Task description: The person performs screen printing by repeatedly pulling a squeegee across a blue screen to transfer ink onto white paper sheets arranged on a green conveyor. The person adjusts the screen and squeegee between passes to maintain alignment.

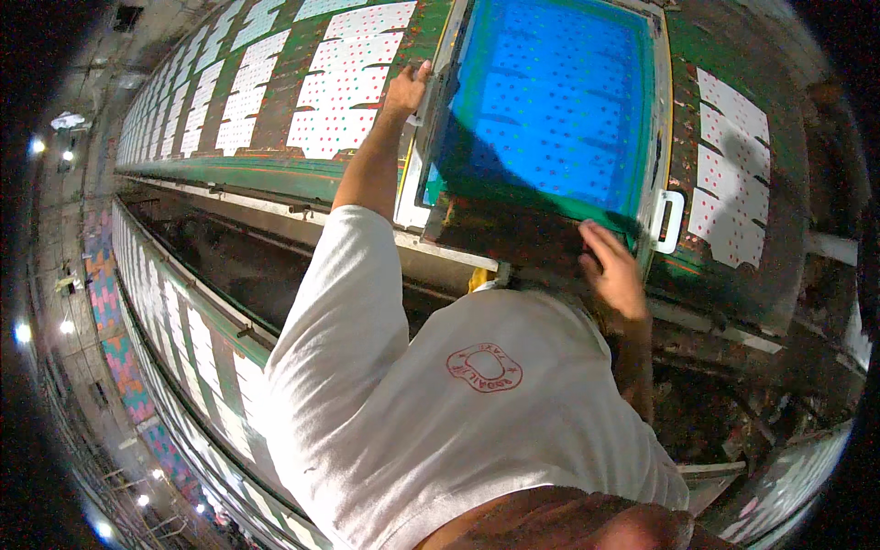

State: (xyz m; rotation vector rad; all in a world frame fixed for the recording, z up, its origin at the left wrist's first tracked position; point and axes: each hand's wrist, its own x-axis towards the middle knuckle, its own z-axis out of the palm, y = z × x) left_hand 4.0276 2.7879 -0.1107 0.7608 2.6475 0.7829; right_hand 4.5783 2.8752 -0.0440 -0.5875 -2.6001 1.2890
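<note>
A screen-printing frame (pixel 663 110) with blue mesh (pixel 559 101) lies across the long green table in front of me. Red and green dots show on or through the mesh. My left hand (pixel 407 90) is at the frame's left side, fingers curled around its edge or a handle there; the exact grip is partly hidden. My right hand (pixel 616 273) is at the near right corner, fingers stretched and thumb apart, over the dark near end of the frame. I cannot tell whether it touches. A white handle (pixel 678 222) sticks out from the frame's right side, away from that hand.
White dotted cut pieces (pixel 353 78) lie in rows along the table to the left, with more dotted pieces (pixel 733 165) to the right. A metal rail (pixel 440 249) runs along the near table edge. A second long table (pixel 197 335) with white pieces stands at the lower left.
</note>
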